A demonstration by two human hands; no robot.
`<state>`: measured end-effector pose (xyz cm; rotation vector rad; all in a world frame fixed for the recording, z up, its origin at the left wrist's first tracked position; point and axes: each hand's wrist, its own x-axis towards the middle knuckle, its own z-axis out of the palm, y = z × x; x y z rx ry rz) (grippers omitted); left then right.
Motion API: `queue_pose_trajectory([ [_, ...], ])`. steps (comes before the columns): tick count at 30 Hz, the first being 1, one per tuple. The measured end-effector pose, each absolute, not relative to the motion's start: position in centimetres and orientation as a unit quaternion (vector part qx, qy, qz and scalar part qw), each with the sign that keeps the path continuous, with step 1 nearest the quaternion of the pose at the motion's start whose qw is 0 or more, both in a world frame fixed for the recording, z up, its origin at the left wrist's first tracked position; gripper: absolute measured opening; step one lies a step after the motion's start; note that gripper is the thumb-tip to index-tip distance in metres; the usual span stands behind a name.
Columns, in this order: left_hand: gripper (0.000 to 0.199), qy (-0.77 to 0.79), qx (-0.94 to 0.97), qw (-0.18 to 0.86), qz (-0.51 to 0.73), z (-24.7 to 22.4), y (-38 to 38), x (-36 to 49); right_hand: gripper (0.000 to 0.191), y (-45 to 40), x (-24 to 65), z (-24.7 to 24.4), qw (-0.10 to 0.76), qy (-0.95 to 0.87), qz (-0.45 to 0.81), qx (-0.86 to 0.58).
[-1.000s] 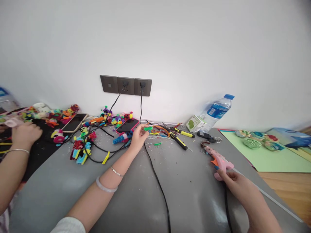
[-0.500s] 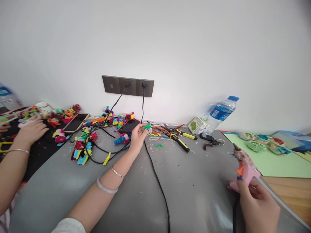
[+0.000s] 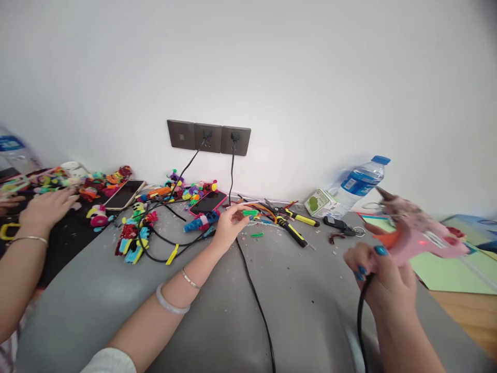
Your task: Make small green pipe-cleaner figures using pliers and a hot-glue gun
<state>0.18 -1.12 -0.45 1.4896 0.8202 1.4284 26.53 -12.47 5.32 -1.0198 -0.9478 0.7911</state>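
My left hand (image 3: 230, 227) reaches to the middle of the grey table, thumb and fingers closed on a small green fuzzy piece (image 3: 250, 213) at the fingertips. A similar green piece (image 3: 257, 235) lies on the table just below it. At the right, my right hand (image 3: 388, 274) is wrapped round the handle of a pink hot glue gun (image 3: 415, 243). The gun has an orange trigger and a stained nozzle that points up and left. From its handle a black cord (image 3: 361, 326) hangs down.
Pliers with yellow-black handles (image 3: 292, 231), a key fob (image 3: 335, 223), a small box (image 3: 318, 202) and a water bottle (image 3: 359, 184) stand or lie near the wall. Colourful fuzzy figures (image 3: 134, 238), phones and cables cover the left. A co-worker's hand (image 3: 48, 207) rests far left.
My right hand has lifted and turned the glue gun, which now lies more level and further right. My left hand has shifted slightly right and down with the green piece.
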Motion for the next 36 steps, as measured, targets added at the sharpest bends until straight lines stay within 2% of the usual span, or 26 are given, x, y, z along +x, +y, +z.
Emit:
queue_pose_trajectory([
  [4, 0.021, 0.328, 0.627, 0.465, 0.532, -0.4, -1.5, 0.3, 0.045, -8.8, 24.3, 5.4, 0.642, -0.483, 0.431, -0.41],
  [8, 0.016, 0.278, 0.739, 0.476, 0.389, 0.3, -3.2, 1.0, 0.036, -7.6, 23.0, 3.5, 0.611, -0.456, 0.49, -0.422],
  [11, 0.017, 0.254, 0.77, 0.476, 0.341, 0.6, -4.0, 1.5, 0.046, -8.0, 22.8, 2.1, 0.576, -0.455, 0.507, -0.451],
  [20, 0.02, 0.316, 0.742, 0.458, 0.375, 0.3, -3.2, 1.0, 0.053, -8.3, 22.5, 1.5, 0.555, -0.443, 0.543, -0.448],
  [25, 0.019, 0.3, 0.778, 0.44, 0.333, 0.3, -3.4, 1.1, 0.059, -8.1, 23.1, 1.6, 0.553, -0.425, 0.555, -0.454],
  [30, 0.023, 0.285, 0.796, 0.444, 0.298, 0.0, -3.1, 0.9, 0.04, -7.9, 23.4, 1.8, 0.597, -0.365, 0.552, -0.454],
  [36, 0.023, 0.283, 0.804, 0.432, 0.295, -0.1, -2.9, 0.8, 0.037, -7.8, 23.4, 1.8, 0.609, -0.343, 0.547, -0.461],
])
